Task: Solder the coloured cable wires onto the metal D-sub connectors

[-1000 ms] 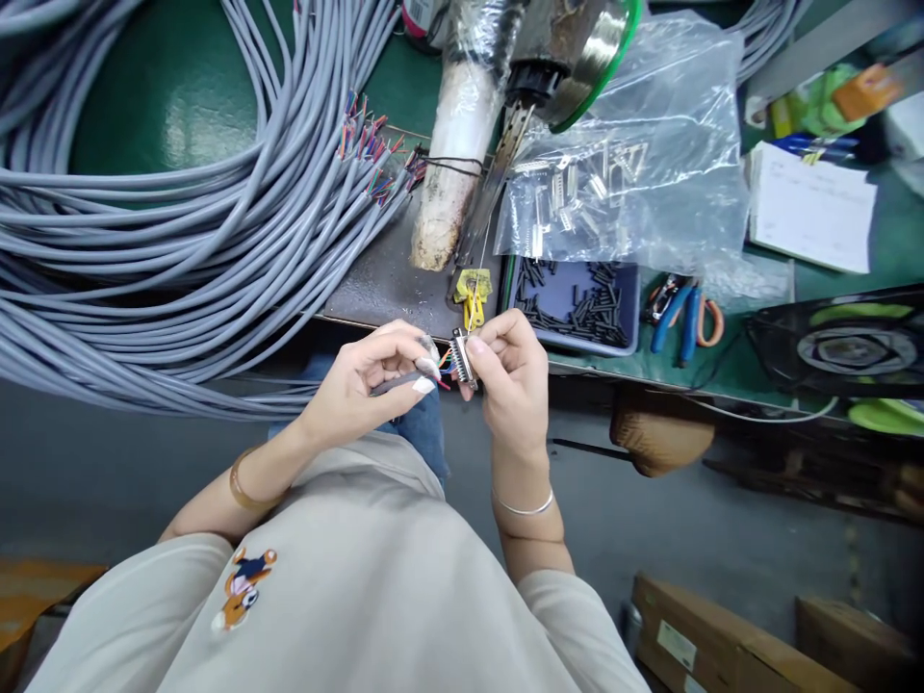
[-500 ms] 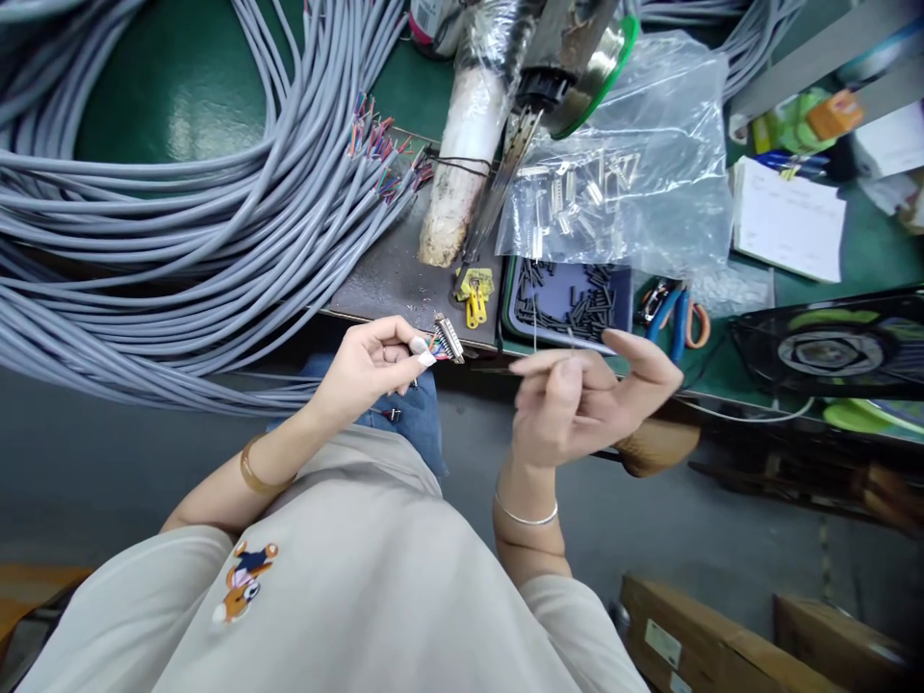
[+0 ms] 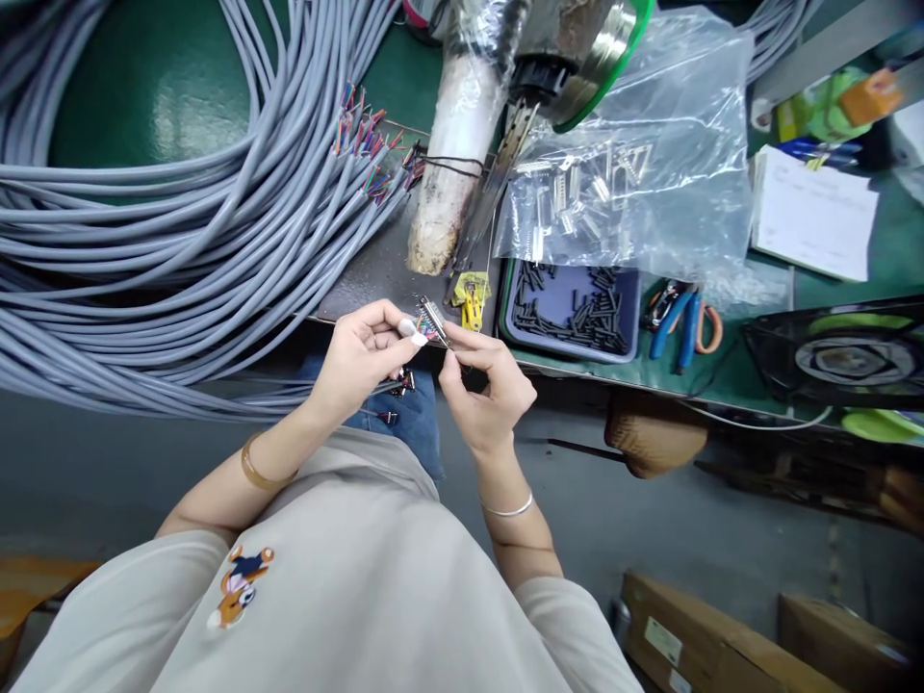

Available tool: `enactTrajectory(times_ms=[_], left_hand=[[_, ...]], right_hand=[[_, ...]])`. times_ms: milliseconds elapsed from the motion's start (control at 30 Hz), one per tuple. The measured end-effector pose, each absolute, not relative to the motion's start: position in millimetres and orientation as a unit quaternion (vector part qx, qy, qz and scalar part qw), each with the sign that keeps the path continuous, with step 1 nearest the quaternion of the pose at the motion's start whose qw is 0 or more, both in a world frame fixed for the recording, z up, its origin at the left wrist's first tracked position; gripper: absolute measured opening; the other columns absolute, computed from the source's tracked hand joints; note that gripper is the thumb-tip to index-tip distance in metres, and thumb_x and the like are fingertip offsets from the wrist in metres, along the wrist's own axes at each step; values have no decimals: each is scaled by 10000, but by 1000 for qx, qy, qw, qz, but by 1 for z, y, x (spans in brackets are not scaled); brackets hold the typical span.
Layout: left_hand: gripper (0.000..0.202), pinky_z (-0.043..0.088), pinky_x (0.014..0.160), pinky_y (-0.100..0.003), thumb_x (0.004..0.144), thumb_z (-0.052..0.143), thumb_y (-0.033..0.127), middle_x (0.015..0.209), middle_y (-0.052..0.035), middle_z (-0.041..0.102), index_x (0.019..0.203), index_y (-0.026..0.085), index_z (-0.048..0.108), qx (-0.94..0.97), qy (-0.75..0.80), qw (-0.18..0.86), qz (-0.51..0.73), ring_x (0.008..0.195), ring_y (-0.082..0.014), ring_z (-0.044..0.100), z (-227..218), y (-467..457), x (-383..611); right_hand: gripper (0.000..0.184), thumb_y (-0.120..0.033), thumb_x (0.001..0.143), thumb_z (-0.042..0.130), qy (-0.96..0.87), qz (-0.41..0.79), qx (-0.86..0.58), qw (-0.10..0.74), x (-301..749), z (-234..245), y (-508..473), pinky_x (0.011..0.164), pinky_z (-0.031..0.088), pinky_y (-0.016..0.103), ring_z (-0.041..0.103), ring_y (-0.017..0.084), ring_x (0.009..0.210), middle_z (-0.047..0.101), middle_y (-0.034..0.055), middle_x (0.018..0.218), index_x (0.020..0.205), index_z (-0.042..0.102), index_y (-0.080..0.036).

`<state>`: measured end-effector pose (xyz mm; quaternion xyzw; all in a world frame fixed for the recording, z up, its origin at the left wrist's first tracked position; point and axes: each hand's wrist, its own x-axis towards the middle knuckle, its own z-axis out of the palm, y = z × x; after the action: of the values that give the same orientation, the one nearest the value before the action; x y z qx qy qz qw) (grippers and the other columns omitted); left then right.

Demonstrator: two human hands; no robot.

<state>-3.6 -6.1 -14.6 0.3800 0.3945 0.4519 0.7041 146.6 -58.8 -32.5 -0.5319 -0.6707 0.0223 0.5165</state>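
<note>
Green workbench (image 3: 166, 115) with grey cables (image 3: 217, 231) heaped at its left and a tray (image 3: 633, 313) of black pieces at its front edge; the right hand (image 3: 491, 390), half a second ago spread before the tray, is now back at the metal connector (image 3: 433, 318), so the work is, by judgement, two-handed again; the connector is held slantwise just off the bench's front edge, near a yellow clip (image 3: 473, 306); the left hand (image 3: 365, 351), fingers curled, pinches the coloured wires (image 3: 424, 329) behind it; the right, palm partly open, closes thumb and forefinger on the connector's near end.
</note>
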Motion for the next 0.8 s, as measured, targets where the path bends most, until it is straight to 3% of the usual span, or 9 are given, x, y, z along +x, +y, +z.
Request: enactTrajectory(times_ms=[233, 800], left_hand=[[235, 366, 395, -119, 666, 803, 164, 801, 0, 687, 685, 152, 568, 426, 403, 651, 483, 474, -2, 474, -6, 5, 6], [190, 355, 410, -132, 702, 748, 159, 728, 30, 642, 700, 172, 558, 467, 433, 592, 494, 474, -13, 453, 2, 10, 10]], right_hand=[[205, -63, 870, 652, -675, 6, -519, 525, 150, -24, -47, 753, 645, 294, 791, 173, 900, 811, 45, 1095, 915, 580, -250], [203, -74, 882, 680, -677, -7, -515, 526, 152, -20, -35, 761, 669, 332, 788, 186, 907, 806, 45, 1086, 938, 606, -255]])
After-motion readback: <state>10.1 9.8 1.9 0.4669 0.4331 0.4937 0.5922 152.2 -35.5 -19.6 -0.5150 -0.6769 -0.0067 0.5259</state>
